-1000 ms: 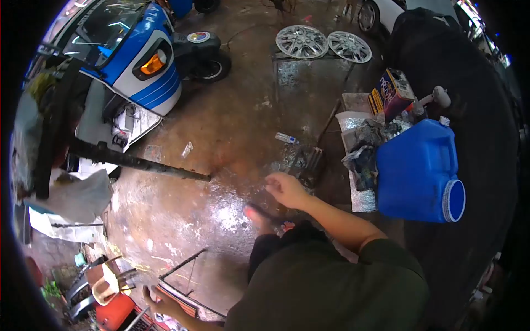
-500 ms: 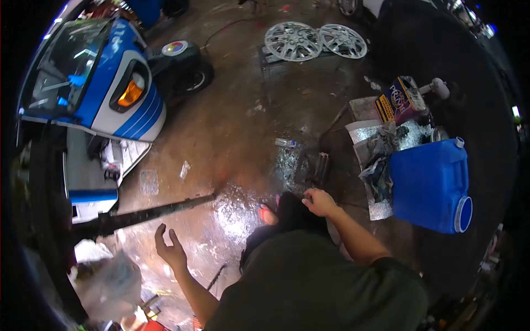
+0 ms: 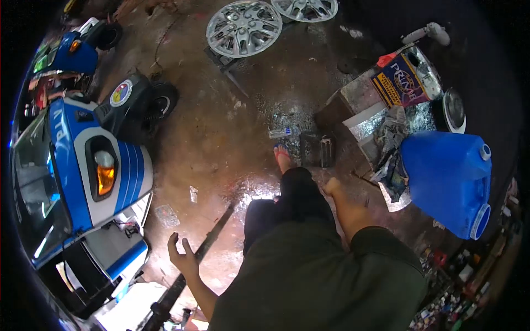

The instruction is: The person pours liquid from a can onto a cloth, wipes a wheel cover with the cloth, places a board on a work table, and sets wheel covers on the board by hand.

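Note:
My left hand (image 3: pixel 183 256) hangs at the lower left with thumb and fingers apart, holding nothing, next to a dark pole (image 3: pixel 212 234) that slants across the floor. My right hand (image 3: pixel 333 189) is low beside my right leg, blurred, its fingers mostly hidden from view. To its right, dark crumpled cloths (image 3: pixel 391 171) lie on a silvery sheet, touching a big blue jug (image 3: pixel 447 176). Ahead of my sandalled foot (image 3: pixel 282 156) are a clear plastic bottle (image 3: pixel 280 132) and a small dark object (image 3: pixel 326 151) on the wet floor.
Two silver wheel covers (image 3: pixel 244 28) rest on a low dark stand at the top. A blue and white vehicle (image 3: pixel 130 176) fills the left side. The PRIME tin (image 3: pixel 400 83) stands at the right, and small clutter (image 3: pixel 452 287) covers the lower right.
The view has moved forward and turned; wheel covers and tin look nearer. One foot has stepped forward. My left hand came up from the lower left earlier and stays open; my right hand has lowered.

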Action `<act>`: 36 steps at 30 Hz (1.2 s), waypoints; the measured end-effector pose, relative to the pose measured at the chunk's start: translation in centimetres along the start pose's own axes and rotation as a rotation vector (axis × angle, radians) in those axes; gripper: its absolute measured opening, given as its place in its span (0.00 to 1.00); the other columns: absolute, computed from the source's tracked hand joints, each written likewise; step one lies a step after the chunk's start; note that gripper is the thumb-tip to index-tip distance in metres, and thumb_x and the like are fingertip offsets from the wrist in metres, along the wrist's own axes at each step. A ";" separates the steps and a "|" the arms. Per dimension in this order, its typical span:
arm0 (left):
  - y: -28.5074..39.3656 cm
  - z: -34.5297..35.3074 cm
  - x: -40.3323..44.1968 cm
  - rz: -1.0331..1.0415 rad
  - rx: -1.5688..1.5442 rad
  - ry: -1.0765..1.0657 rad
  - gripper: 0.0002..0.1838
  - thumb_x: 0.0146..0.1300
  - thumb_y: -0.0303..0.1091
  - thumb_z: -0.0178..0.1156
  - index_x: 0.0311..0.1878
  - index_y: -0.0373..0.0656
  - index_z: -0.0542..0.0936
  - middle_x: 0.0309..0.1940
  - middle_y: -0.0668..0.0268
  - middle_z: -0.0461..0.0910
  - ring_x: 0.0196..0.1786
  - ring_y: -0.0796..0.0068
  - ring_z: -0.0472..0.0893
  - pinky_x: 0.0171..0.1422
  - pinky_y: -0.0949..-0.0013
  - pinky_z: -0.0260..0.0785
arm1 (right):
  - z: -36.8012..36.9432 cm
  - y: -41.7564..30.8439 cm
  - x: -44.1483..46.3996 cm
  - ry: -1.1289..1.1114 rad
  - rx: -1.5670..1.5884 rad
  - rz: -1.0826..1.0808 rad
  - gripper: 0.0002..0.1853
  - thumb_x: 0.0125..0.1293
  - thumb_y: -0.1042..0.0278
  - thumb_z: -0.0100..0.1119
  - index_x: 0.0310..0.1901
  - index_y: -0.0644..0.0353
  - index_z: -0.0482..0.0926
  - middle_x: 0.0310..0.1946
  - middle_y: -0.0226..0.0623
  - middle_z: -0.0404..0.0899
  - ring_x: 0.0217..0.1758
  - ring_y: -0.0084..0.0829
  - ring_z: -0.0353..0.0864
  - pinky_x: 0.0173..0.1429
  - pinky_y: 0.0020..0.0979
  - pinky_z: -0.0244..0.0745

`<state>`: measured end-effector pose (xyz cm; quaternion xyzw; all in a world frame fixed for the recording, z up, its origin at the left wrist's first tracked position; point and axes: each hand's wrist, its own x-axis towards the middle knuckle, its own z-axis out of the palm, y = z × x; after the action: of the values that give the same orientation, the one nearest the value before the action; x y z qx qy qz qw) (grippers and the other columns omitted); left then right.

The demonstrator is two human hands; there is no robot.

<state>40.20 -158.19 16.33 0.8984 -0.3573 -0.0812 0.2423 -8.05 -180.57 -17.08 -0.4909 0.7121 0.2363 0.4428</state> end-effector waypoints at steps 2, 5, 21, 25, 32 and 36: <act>0.0 1.8 3.0 -0.031 -0.001 -0.077 0.17 0.70 0.30 0.62 0.59 0.32 0.79 0.54 0.53 0.83 0.58 0.59 0.81 0.66 0.58 0.70 | 0.2 0.6 1.3 -0.015 -0.082 -0.010 0.39 0.57 0.35 0.69 0.53 0.70 0.83 0.56 0.62 0.81 0.64 0.55 0.80 0.66 0.45 0.76; -1.8 7.5 5.8 -0.196 -0.125 -0.253 0.18 0.70 0.32 0.61 0.59 0.34 0.79 0.52 0.55 0.83 0.54 0.63 0.81 0.63 0.59 0.71 | -0.2 -1.4 3.9 0.066 -0.049 0.113 0.36 0.57 0.40 0.72 0.53 0.68 0.83 0.55 0.57 0.83 0.61 0.53 0.82 0.63 0.46 0.78; -24.3 20.6 4.8 -0.565 -0.009 -0.908 0.22 0.68 0.33 0.65 0.62 0.37 0.76 0.55 0.59 0.80 0.49 0.67 0.81 0.49 0.69 0.75 | 8.8 -1.7 23.8 0.437 -0.188 0.371 0.55 0.47 0.38 0.79 0.68 0.70 0.67 0.71 0.55 0.66 0.77 0.53 0.63 0.76 0.48 0.64; -24.5 18.6 7.5 -0.454 0.034 -0.798 0.22 0.68 0.35 0.65 0.62 0.36 0.76 0.54 0.58 0.80 0.47 0.69 0.77 0.52 0.65 0.72 | 6.7 -3.6 13.3 0.611 0.020 0.115 0.52 0.41 0.51 0.82 0.65 0.67 0.66 0.61 0.54 0.73 0.67 0.55 0.71 0.71 0.49 0.68; -22.8 19.1 9.0 -0.422 0.038 -0.920 0.22 0.68 0.34 0.65 0.61 0.33 0.76 0.55 0.55 0.80 0.52 0.65 0.79 0.56 0.63 0.73 | 0.3 -0.5 1.1 0.711 0.053 -0.115 0.47 0.39 0.61 0.76 0.64 0.65 0.68 0.56 0.52 0.72 0.63 0.55 0.69 0.68 0.55 0.62; -21.4 21.4 9.8 -0.375 0.012 -0.978 0.22 0.69 0.36 0.65 0.61 0.33 0.76 0.55 0.55 0.80 0.55 0.64 0.80 0.58 0.62 0.74 | -3.8 2.1 0.7 0.879 -0.070 -0.042 0.48 0.41 0.58 0.77 0.66 0.65 0.66 0.62 0.56 0.70 0.68 0.58 0.67 0.72 0.58 0.57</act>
<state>53.45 -159.46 -12.55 0.8056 -0.2620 -0.5309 0.0232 -11.59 -183.03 -16.04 -0.5740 0.8141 0.0200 0.0856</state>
